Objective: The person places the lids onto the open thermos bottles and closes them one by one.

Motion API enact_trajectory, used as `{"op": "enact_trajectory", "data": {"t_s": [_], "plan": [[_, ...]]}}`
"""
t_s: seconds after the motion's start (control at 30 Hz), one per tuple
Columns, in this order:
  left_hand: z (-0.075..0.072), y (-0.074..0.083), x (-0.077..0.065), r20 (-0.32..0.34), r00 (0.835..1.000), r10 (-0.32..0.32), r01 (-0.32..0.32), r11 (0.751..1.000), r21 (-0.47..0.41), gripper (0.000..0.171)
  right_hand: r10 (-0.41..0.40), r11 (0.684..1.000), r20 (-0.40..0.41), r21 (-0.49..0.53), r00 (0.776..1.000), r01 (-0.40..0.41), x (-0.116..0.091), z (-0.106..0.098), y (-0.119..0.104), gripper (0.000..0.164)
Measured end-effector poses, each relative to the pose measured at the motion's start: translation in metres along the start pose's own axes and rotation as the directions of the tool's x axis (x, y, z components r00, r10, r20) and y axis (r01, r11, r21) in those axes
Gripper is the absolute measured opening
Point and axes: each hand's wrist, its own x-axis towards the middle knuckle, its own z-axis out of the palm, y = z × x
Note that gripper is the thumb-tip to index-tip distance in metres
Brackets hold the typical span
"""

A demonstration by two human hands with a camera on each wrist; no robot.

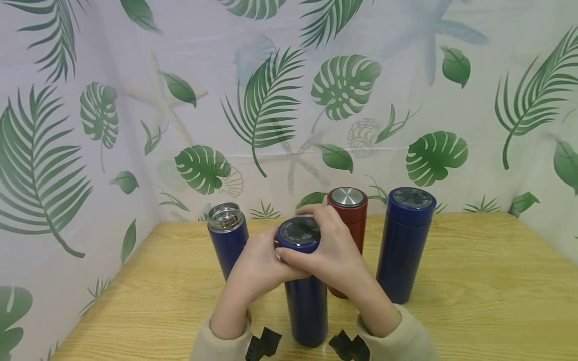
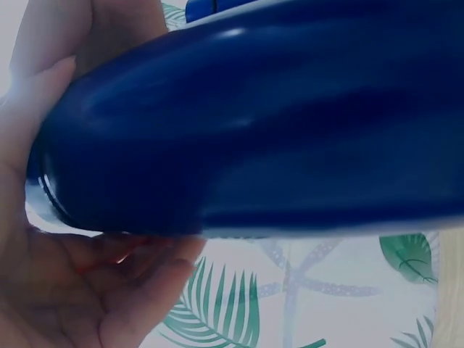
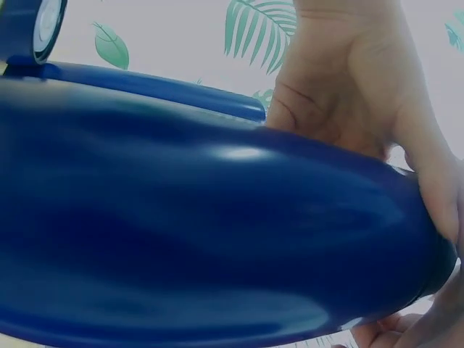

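Note:
In the head view a blue vacuum flask [image 1: 309,311] stands upright in front of me, capped with a blue lid [image 1: 299,233] that has a dark shiny top. My right hand [image 1: 331,245] grips this lid, thumb on the near side and fingers curled over the far side. Just below, my left hand [image 1: 259,255] holds the flask's upper body; its fingers are mostly hidden behind the right hand. The flask's long blue side [image 2: 275,123] fills much of the left wrist view. Behind the left hand is a lidless blue flask [image 1: 228,240] with a bare steel mouth.
Behind my right hand stands a red flask [image 1: 347,215] with a silver-topped lid. A second capped blue flask [image 1: 404,250] stands to its right. All are on a wooden table [image 1: 487,281] before a leaf-print cloth [image 1: 280,75]. A blue round piece [image 3: 22,32] shows in the right wrist view.

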Motion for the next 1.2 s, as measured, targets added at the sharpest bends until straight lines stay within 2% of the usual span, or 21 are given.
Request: {"op": "enact_trajectory", "data": {"t_s": [0.1,0.2,0.3,0.5,0.63,0.83,0.97,1.2], "plan": [[-0.002,-0.001,-0.001,0.031,0.999,0.034,-0.033,0.999,-0.031,0.055,-0.005,1.0,0.005,-0.004,1.0,0.005,0.0,0.0,0.0,0.061],[-0.001,-0.001,-0.001,0.038,0.997,0.065,-0.064,0.998,-0.024,0.057,-0.008,1.0,0.009,0.005,1.0,0.008,-0.001,-0.001,0.0,0.061],[0.001,0.0,-0.002,0.026,0.998,0.059,-0.059,0.998,-0.003,0.058,-0.004,1.0,0.012,0.018,1.0,0.004,0.0,-0.001,0.001,0.062],[0.005,0.002,-0.001,-0.073,0.997,0.006,-0.001,0.997,0.077,0.06,-0.021,1.0,0.021,0.013,1.0,0.021,0.001,-0.002,0.002,0.062],[0.009,0.001,0.001,-0.146,0.989,0.028,-0.013,0.994,0.104,0.058,-0.035,0.999,0.022,0.0,0.999,0.035,0.002,-0.004,0.001,0.059],[0.013,-0.006,0.007,-0.214,0.973,0.083,-0.074,0.996,0.049,0.057,-0.061,0.998,-0.013,-0.01,0.998,0.06,0.002,-0.011,0.001,0.057],[0.017,-0.01,0.01,-0.281,0.956,0.086,-0.073,0.996,0.057,0.056,-0.058,0.998,-0.031,-0.02,0.998,0.058,0.002,-0.015,0.001,0.055],[0.021,-0.019,0.016,-0.361,0.932,0.033,-0.042,0.999,-0.015,0.058,-0.043,0.999,-0.039,-0.015,0.998,0.042,0.002,-0.018,0.003,0.053]]}}
